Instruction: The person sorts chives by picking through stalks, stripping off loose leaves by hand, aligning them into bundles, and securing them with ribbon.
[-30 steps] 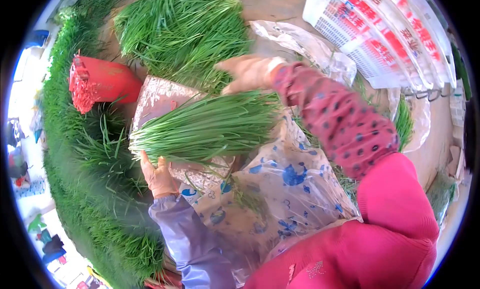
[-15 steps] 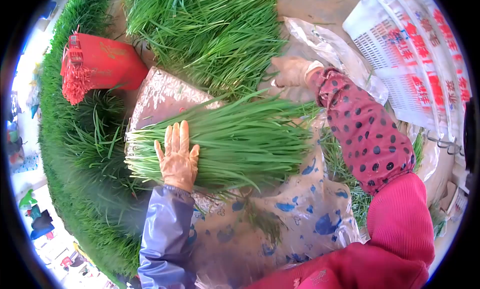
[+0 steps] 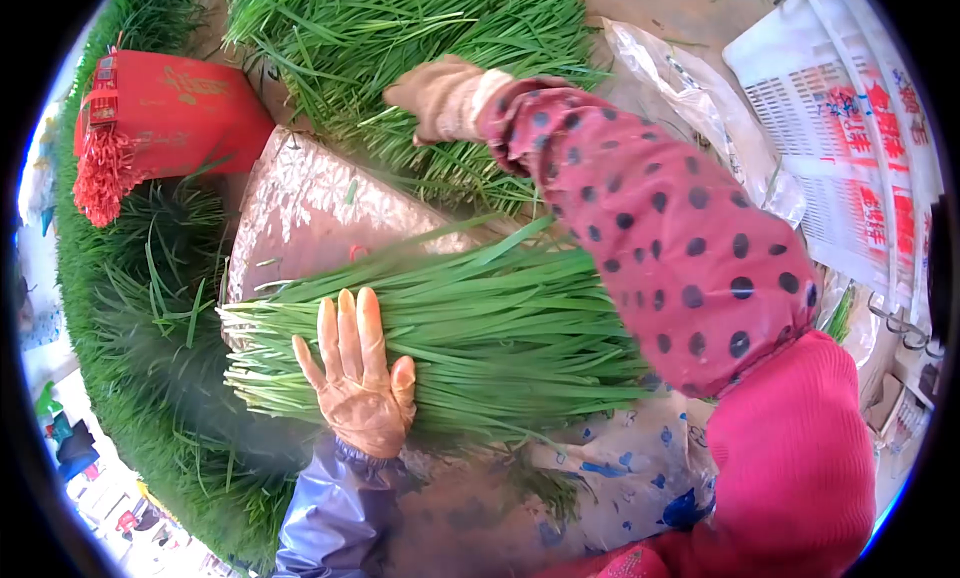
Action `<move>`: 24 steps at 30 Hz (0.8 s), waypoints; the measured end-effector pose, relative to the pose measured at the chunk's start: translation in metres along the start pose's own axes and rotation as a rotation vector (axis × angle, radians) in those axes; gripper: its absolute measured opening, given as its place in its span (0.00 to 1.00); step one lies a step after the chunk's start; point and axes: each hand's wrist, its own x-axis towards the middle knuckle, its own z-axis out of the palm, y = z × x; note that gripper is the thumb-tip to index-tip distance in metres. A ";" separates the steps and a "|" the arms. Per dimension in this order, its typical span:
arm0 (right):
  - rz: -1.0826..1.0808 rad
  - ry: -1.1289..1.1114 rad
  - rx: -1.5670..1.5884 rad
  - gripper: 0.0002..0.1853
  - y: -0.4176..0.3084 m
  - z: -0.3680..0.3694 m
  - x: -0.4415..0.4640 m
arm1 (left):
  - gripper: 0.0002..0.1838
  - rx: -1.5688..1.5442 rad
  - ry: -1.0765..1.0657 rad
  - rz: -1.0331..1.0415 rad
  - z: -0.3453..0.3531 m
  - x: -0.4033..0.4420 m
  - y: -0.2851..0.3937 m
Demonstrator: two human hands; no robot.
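Observation:
A bundle of long green chives (image 3: 500, 328) lies across a shiny patterned board or mat (image 3: 300, 208), its pale cut ends toward the left. My left hand (image 3: 365, 388), in a tan glove, rests flat on the stem end with fingers spread. Farther back is a larger pile of chives (image 3: 420, 28). Over the near side of that pile is my right hand (image 3: 440, 98), gloved too, its thumb apart from the bent fingers. Nothing shows in its grasp, though the fingertips are partly hidden.
A red bag (image 3: 200, 113) with a bunch of red ties (image 3: 105, 178) stands at the upper left. Dark green grass-like growth (image 3: 130, 418) curves along the left. A white plastic crate (image 3: 800, 108) is at the right, beside clear plastic sheeting (image 3: 690, 98). Blue-printed plastic (image 3: 640, 458) lies in front.
My right hand has moved left, from the right edge of the large pile to above its near side. My left hand stays flat on the bundle. The whole view has shifted slightly.

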 end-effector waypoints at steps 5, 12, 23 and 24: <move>-0.058 0.026 -0.148 0.34 -0.018 0.028 0.036 | 0.35 0.000 -0.012 0.012 0.001 0.001 -0.002; 0.020 -0.147 -0.386 0.16 -0.032 0.046 0.071 | 0.35 0.004 -0.009 0.005 0.002 0.001 -0.001; -0.023 -0.246 -0.428 0.19 -0.041 0.064 0.065 | 0.36 0.033 0.028 -0.017 0.006 -0.001 0.000; -0.052 -0.269 -0.539 0.21 -0.047 0.061 0.059 | 0.36 0.027 0.030 -0.019 0.007 -0.001 0.002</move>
